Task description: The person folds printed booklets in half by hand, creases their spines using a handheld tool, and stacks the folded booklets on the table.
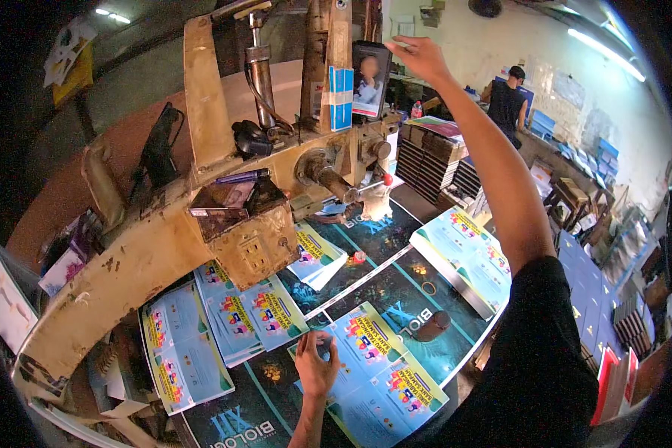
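Observation:
My left hand [317, 367] is low in the middle, its thumb and fingers curled round something small and dark that I cannot make out. It rests at the left edge of the blue and yellow printed sheets [377, 373] on the table. My right hand [423, 60] is raised high, arm stretched up, fingers extended and apart from anything. Nearest to it is an upright phone-like screen [371, 78], mounted on the machine and showing a picture. A dark rounded lump [432, 326] lies beside the sheets. Two rubber bands, one by a small red thing [359, 257], lie farther back.
A worn cream-coloured machine [149, 246] arches over the left of the table. More printed sheets lie under it [187, 347], with a thick stack [463, 254] at the right. Behind stand book stacks [429, 160] and a person in dark clothes [506, 104], facing away.

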The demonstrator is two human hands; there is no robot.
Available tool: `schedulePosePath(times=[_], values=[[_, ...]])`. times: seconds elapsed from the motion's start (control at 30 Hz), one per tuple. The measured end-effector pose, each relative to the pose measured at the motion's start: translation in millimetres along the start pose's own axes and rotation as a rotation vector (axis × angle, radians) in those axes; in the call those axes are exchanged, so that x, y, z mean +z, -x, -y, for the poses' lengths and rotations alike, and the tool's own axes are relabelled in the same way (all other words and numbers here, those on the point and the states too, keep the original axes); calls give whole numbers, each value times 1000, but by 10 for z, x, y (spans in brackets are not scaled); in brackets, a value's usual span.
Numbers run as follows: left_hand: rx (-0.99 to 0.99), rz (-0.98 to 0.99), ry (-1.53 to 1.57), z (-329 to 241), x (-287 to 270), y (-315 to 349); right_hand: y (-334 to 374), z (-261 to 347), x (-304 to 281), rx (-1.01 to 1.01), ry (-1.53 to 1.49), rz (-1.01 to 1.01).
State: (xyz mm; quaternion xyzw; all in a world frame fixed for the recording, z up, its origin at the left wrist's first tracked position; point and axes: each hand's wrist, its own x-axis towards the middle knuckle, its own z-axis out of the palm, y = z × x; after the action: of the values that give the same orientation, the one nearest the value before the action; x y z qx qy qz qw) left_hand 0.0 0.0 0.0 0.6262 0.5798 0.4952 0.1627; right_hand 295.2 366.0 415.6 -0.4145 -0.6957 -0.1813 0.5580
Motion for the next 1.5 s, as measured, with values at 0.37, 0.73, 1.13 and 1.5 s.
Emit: schedulePosePath(times=[0.37, 0.73, 1.13, 1.5], values=[[16, -15, -44, -58, 23, -72, -227, -35, 17, 200, 4, 330], [10, 4, -31, -120, -26, -30, -251, -232, -90, 246, -191, 302], [213, -42, -162, -92, -14, -46, 2589, -211, -1456, 304, 113, 676], [192, 43, -151, -109, 39, -26, 4029, -79, -1818, 191, 393, 862]])
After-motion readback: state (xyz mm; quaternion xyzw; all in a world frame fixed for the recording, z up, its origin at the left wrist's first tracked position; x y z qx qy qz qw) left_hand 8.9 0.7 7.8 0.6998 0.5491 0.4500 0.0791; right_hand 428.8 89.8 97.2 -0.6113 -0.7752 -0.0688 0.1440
